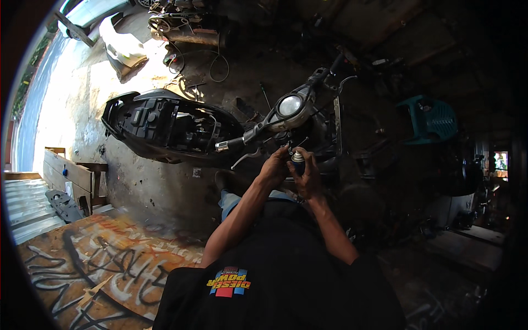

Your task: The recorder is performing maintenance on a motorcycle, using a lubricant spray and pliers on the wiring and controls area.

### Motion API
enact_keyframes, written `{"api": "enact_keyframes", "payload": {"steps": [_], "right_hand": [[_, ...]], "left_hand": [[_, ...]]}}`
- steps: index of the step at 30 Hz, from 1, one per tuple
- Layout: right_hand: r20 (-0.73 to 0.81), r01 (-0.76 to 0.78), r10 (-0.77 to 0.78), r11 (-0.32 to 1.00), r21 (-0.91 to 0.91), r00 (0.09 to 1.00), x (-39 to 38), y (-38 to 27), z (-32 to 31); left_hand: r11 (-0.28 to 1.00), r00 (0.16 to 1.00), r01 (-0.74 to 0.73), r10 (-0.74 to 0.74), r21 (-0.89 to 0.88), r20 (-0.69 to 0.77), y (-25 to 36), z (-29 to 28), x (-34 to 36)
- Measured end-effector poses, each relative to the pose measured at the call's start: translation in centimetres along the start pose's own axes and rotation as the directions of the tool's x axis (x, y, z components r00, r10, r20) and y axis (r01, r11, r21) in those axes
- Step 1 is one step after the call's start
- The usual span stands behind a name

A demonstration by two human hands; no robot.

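Observation:
In front of my body, my right hand (308, 179) is wrapped round a small dark spray can (297, 163) with a pale top. Close beside it, my left hand (274, 166) is closed, its fingertips pinched near the can's top on a small dark piece too small to name. Just beyond both hands stands a partly stripped scooter (151, 124), its seat opening uncovered. The scooter's handlebar has a round gauge (290, 106) at its middle. Its left grip (230, 144) and brake lever (246, 158) lie just left of my left hand.
At the right sits a teal plastic chair (432, 121). An air compressor (192, 36) with a looped hose and a pale body panel (118, 47) stand at the far left. A graffiti-painted board (110, 269) fills the near left, with wooden planks (69, 173) behind it. The right side is very dark.

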State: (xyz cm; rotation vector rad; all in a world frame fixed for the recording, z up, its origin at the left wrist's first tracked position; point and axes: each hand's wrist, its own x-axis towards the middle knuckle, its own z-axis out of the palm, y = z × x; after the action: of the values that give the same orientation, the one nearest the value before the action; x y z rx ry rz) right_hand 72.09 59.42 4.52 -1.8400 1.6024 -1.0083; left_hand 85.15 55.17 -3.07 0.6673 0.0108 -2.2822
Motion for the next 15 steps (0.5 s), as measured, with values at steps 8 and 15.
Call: {"api": "enact_keyframes", "payload": {"steps": [8, 15], "right_hand": [[-0.298, -0.174, 0.207, 0.976, 0.133, 0.932, 0.1, 0.4, -0.2], [-0.202, -0.18, 0.298, 0.871, 0.456, 0.933, 0.9, -0.5, 0.6]], "left_hand": [[0.938, 0.995, 0.011, 0.023, 0.346, -0.094, 1.4, 3.0, -1.9], [0.91, 0.996, 0.032, 0.004, 0.413, -0.085, 1.1, 2.6, -2.0]]}}
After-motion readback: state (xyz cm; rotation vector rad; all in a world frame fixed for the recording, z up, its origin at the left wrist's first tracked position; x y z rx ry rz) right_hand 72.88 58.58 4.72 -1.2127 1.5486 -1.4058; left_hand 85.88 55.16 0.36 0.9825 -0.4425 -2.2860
